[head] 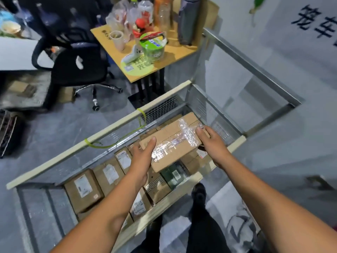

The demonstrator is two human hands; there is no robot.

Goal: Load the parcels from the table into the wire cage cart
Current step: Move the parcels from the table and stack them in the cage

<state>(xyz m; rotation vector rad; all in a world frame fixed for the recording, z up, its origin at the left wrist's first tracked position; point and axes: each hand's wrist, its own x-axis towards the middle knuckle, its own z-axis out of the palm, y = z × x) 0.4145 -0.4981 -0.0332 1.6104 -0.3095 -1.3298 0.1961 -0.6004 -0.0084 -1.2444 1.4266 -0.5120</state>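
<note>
A brown cardboard parcel (171, 141) with clear tape across its top is held over the wire cage cart (109, 128). My left hand (144, 154) grips its near left end and my right hand (211, 141) grips its right end. Below it, several cardboard parcels (83, 189) with white labels lie packed in rows on the cart's floor, along with one dark green box (173, 175). The held parcel hides part of the ones beneath it.
A small wooden table (175, 50) crowded with bottles, cups and a green tub stands beyond the cart. A black office chair (80, 68) is to the left. The cart's tall metal frame (246, 64) rises on the right. My legs stand against the near rail.
</note>
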